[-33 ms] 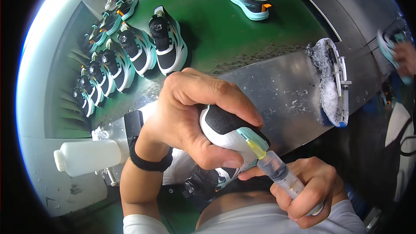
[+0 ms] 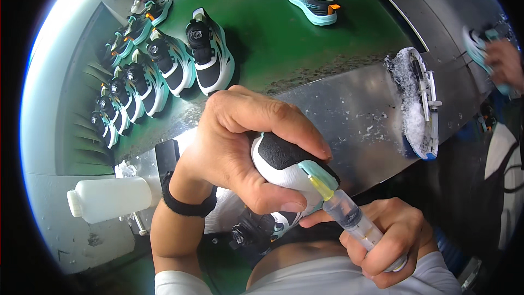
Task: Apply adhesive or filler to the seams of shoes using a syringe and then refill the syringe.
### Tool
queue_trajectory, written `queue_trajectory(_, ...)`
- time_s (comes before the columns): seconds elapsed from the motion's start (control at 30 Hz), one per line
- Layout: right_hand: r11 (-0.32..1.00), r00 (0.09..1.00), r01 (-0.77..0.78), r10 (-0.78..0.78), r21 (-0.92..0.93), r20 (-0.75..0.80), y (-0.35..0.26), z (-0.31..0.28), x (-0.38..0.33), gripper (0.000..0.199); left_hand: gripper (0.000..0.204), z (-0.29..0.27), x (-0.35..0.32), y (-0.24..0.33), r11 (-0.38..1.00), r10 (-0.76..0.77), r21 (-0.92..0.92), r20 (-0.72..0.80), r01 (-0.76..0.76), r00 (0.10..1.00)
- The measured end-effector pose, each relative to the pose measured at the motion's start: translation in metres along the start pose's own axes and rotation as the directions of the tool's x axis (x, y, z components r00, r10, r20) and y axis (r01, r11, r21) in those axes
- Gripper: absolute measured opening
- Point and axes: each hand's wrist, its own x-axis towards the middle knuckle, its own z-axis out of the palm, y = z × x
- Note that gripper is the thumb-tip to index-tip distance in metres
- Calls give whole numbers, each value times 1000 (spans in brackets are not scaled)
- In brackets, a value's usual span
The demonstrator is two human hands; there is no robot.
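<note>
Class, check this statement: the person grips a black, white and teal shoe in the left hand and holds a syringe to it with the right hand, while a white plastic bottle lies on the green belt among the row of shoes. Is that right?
Not quite. In the head view the left hand grips the shoe and the right hand holds the syringe, but the white plastic bottle lies on the grey metal ledge at lower left, not on the green belt.

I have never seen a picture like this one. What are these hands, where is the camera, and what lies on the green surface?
The camera sits on a person's head and looks down, so the round picture bends at its rim. The left hand grips a black, white and teal shoe. The right hand holds a clear syringe, its yellow tip at the shoe's sole edge. On the green belt stand more shoes in a row. A white plastic bottle lies at the left on its side.
</note>
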Motion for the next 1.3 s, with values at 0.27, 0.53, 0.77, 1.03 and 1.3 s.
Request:
queue_trajectory(0.27, 997, 997, -26, 19, -78, -80, -4, 0, -4, 16, 45, 5, 5, 0, 999, -32, 11, -14, 32, 999)
queue_trajectory(0.53, 999, 996, -19, 22, 42, -88, 16, -5, -14, 17, 46, -4, -1, -8, 999, -22, 45, -44, 24, 999)
queue_trajectory(0.77, 986, 995, -44, 58, 160, -84, 40, -11, -22, 15, 54, -15, -22, -22, 987, -95, -149, -188, 67, 978)
queue_trajectory(1.03, 978, 995, -43, 60, 205, -78, 61, -17, -25, 12, 56, -36, -37, -39, 981, -66, -193, -166, 33, 984)
queue_trajectory(1.3, 983, 996, 6, 11, 183, -91, 65, -25, -23, 10, 59, -32, -36, -44, 961, -87, -275, -288, 5, 954)
